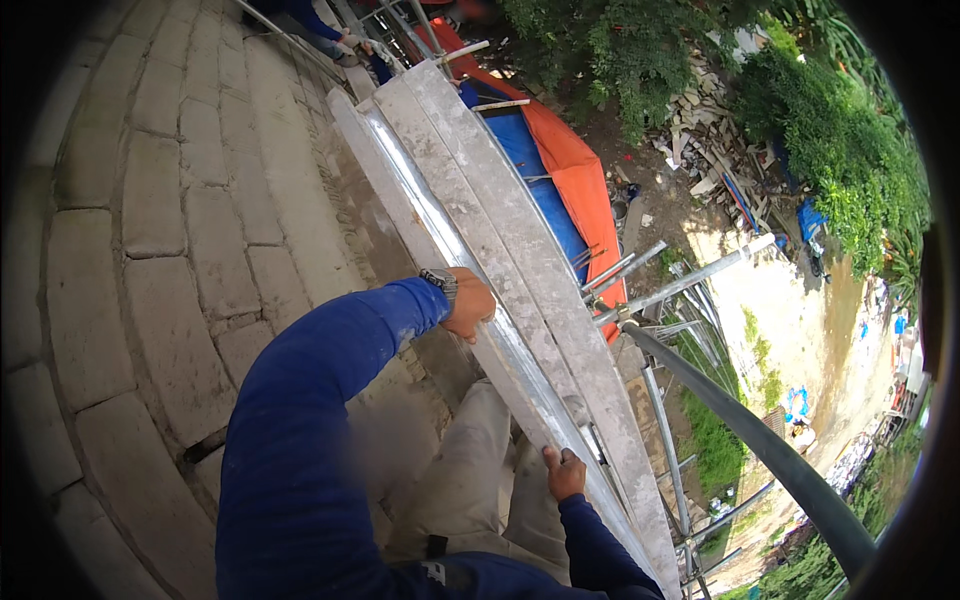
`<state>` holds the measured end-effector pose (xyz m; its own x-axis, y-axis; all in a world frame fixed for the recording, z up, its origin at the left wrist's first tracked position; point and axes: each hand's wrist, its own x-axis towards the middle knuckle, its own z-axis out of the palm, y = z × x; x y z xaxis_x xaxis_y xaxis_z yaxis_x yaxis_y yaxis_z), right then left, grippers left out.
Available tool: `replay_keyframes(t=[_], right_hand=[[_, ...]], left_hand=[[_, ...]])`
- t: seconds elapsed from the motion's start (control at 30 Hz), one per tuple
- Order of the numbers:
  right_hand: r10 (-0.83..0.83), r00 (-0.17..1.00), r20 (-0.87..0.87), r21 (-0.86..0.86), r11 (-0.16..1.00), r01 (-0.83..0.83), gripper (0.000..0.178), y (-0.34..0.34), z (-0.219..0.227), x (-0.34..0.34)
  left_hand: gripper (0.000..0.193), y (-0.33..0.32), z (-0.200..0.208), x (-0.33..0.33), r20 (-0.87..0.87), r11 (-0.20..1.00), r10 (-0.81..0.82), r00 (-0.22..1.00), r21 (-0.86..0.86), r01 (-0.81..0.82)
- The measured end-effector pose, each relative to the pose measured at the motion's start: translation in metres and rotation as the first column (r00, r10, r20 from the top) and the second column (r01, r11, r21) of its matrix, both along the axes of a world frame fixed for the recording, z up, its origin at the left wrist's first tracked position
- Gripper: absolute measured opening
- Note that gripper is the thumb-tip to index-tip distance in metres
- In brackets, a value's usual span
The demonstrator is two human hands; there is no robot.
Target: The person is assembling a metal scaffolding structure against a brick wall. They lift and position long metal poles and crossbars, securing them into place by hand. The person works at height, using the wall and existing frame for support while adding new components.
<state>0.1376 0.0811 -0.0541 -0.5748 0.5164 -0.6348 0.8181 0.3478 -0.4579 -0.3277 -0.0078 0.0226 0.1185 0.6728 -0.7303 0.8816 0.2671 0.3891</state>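
Note:
A long, straight metal bar (440, 230) with a bright shiny face runs diagonally from the upper left to the lower right, alongside grey scaffold boards (520, 270). My left hand (468, 305), a watch on its wrist, is closed over the bar's near edge around its middle. Lower down, my right hand (565, 474) grips the same edge with the thumb up; its other fingers are partly hidden. A small shiny slot-like part (597, 445) shows beside the bar, close to my right hand; I cannot tell what it is.
A curved wall of large pale blocks (160, 300) rises on the left. Scaffold tubes (750, 420) stick out on the right, high above the ground. Orange and blue sheeting (575, 185) hangs beyond the boards. Another person's hand (350, 42) shows at the top.

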Motion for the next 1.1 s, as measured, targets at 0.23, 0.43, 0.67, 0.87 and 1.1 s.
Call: replay_keyframes(t=[0.23,0.43,0.67,0.87,1.1], right_hand=[[0.000,1.000,-0.020,0.042,0.999,0.001,0.060,0.009,0.003,-0.006],[0.004,0.998,-0.055,0.034,0.999,-0.002,0.059,0.018,0.009,-0.001],[0.009,0.991,-0.137,-0.036,0.999,-0.014,0.053,0.029,0.019,0.003],[-0.066,0.983,-0.169,-0.100,0.994,0.050,0.039,0.058,0.013,0.123],[0.158,0.976,0.151,-0.068,0.987,-0.149,0.046,0.085,0.026,0.290]], left_hand=[[0.048,0.035,-0.006,0.111,-0.001,0.967,-0.187,0.982,0.177,0.184],[0.031,0.061,-0.041,0.245,0.171,0.990,-0.075,0.983,0.130,0.053],[0.023,0.065,-0.030,0.245,0.174,0.989,-0.066,0.983,0.145,0.041],[0.021,0.063,-0.019,0.248,0.196,0.987,-0.061,0.979,0.157,0.030],[0.021,0.070,-0.007,0.247,0.206,0.985,-0.075,0.976,0.171,0.039]])
